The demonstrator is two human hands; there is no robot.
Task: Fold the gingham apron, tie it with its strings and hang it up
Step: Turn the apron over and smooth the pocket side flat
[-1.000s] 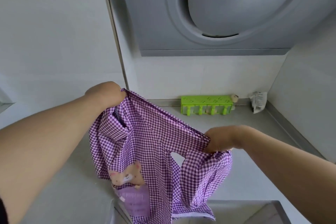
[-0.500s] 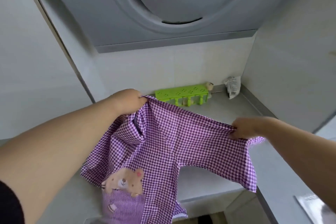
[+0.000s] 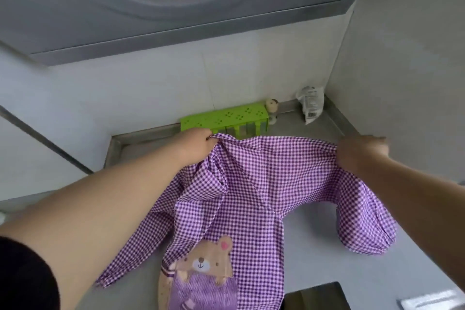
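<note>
The purple-and-white gingham apron is stretched between my two hands over the grey counter. My left hand pinches its top edge on the left. Gripping the top edge on the right is my right hand, which is blurred. The cloth sags between and below them, and its lower part lies on the counter. A bear picture with a striped purple pocket shows at the bottom. A sleeve-like end hangs under my right hand. I see no strings.
A green rack stands against the back wall, with a small round figure and a white packet to its right. The range hood hangs overhead. A dark cooktop corner lies at bottom right.
My hands have moved apart and forward, pulling the apron's top edge wide. The cloth has come down onto the counter. The view has tilted down toward the counter.
</note>
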